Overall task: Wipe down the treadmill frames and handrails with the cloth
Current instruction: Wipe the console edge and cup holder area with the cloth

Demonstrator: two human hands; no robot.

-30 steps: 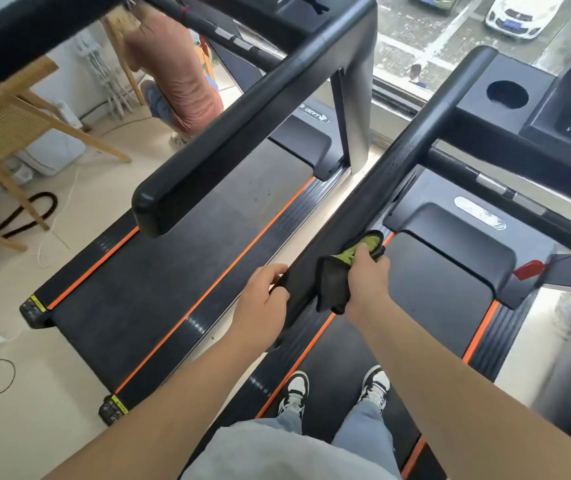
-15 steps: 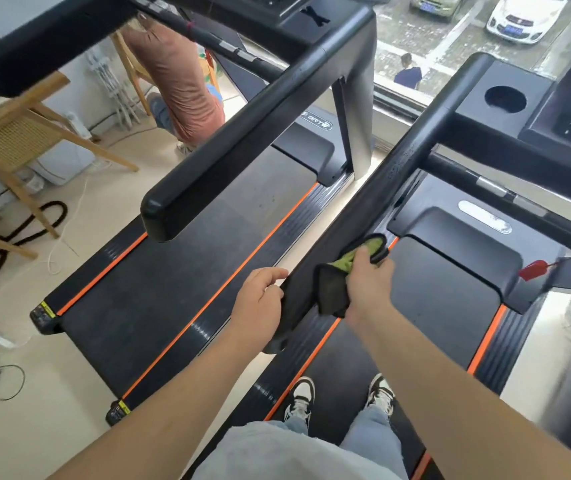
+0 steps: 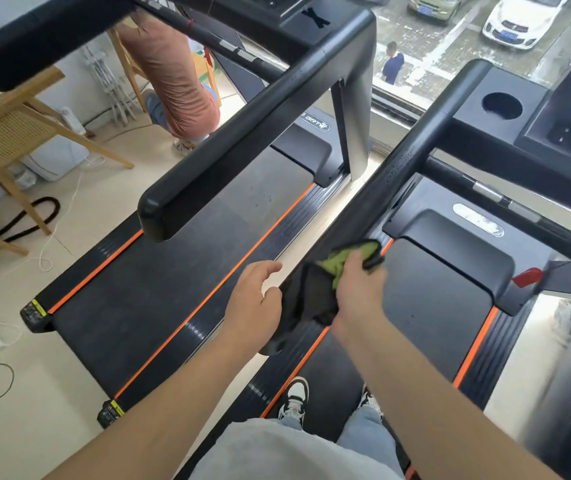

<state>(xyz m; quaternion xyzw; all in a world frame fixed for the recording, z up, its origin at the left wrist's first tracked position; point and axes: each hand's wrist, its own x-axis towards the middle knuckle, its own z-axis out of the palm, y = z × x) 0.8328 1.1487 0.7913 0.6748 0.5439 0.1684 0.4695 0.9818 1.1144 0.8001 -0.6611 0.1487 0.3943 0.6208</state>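
Observation:
I stand on a black treadmill whose left handrail [image 3: 402, 168] runs from the console down toward me. My right hand [image 3: 358, 289] grips a green and black cloth [image 3: 341, 263] wrapped round the near end of that handrail. Part of the cloth hangs dark below my hand. My left hand [image 3: 254, 303] hovers just left of the rail end, fingers loosely curled, holding nothing and just off the rail. A second treadmill stands to the left, with its own handrail [image 3: 242, 140] reaching toward me.
The console with a round cup holder [image 3: 501, 105] is at the upper right. A crossbar [image 3: 519, 209] with a red safety clip [image 3: 527, 277] spans my treadmill. A person [image 3: 176, 84] bends over beyond the left treadmill. Wooden chairs [image 3: 10, 133] and floor cables [image 3: 17, 230] lie at the left.
My left hand has let go of the handrail end and drawn slightly left, opening. My right hand keeps the cloth on the rail at about the same spot.

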